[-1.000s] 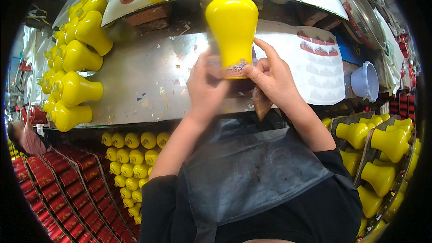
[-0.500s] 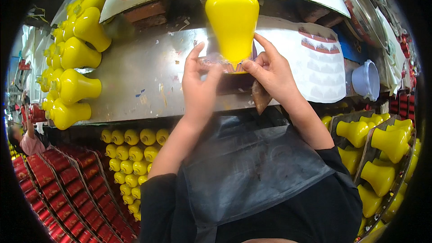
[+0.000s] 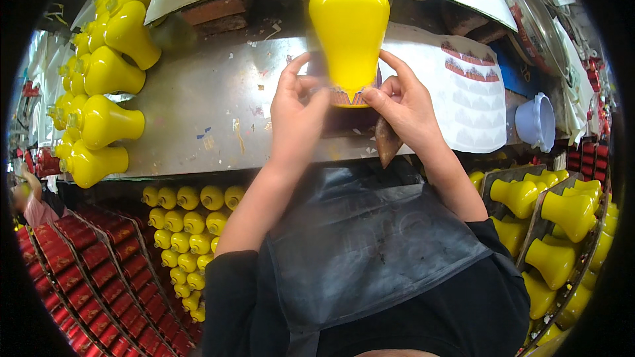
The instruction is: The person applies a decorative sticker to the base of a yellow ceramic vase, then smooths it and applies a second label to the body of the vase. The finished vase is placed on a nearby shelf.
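A glossy yellow bottle (image 3: 348,26) lies in front of me, its neck pointing away and its wide base toward me. Around the narrow part near its base runs a patterned reddish decal (image 3: 344,97), with a gap or notch in the middle. My left hand (image 3: 299,109) is curled at the left of the base, thumb against the decal's left end; its other fingertips are partly hidden. On the opposite side, my right hand (image 3: 407,102) presses the decal's right end with the thumb, while the index finger rests along the bottle's side.
Yellow bottles (image 3: 109,122) line the metal table's (image 3: 178,119) left edge. A white decal sheet (image 3: 466,106) lies at right, beside a pale blue bucket (image 3: 536,121). A brown pointed piece (image 3: 386,143) sits by my right wrist. Racked yellow bottles (image 3: 555,261) and red boxes (image 3: 99,277) flank me.
The decal's left end, loose and held out from the bottle before, now lies against it. My left thumb has moved in to the base. The view has shifted slightly.
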A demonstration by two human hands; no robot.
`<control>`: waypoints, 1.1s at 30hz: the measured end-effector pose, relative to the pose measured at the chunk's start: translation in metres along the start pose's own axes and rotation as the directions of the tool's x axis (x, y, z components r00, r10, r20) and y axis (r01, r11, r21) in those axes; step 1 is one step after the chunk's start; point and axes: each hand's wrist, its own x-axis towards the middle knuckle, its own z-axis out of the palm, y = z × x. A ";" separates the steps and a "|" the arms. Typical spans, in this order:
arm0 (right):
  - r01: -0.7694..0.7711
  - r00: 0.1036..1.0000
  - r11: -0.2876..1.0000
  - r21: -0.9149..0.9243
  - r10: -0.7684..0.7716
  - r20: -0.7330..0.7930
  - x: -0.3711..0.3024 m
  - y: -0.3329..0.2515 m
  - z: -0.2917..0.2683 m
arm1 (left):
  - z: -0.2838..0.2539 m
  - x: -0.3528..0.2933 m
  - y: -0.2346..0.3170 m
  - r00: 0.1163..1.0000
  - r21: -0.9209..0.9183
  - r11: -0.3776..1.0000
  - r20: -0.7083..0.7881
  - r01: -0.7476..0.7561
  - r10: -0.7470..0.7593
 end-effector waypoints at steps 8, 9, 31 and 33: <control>0.013 1.000 1.000 0.020 -0.013 0.005 -0.001 0.000 -0.001 | -0.009 0.000 -0.020 0.940 0.420 0.882 -0.159 -0.212 0.302; -0.007 1.000 1.000 0.006 0.007 0.008 -0.001 0.000 -0.001 | -0.009 -0.003 -0.020 0.952 0.368 0.908 -0.148 -0.199 0.269; 0.273 0.910 0.626 -0.730 -0.414 -0.015 -0.012 0.002 0.023 | 0.000 -0.037 -0.034 0.807 0.788 0.378 0.240 -0.486 0.539; 0.277 0.911 0.640 -0.717 -0.413 -0.016 -0.012 0.005 0.023 | 0.001 -0.039 -0.033 0.815 0.783 0.387 0.247 -0.486 0.524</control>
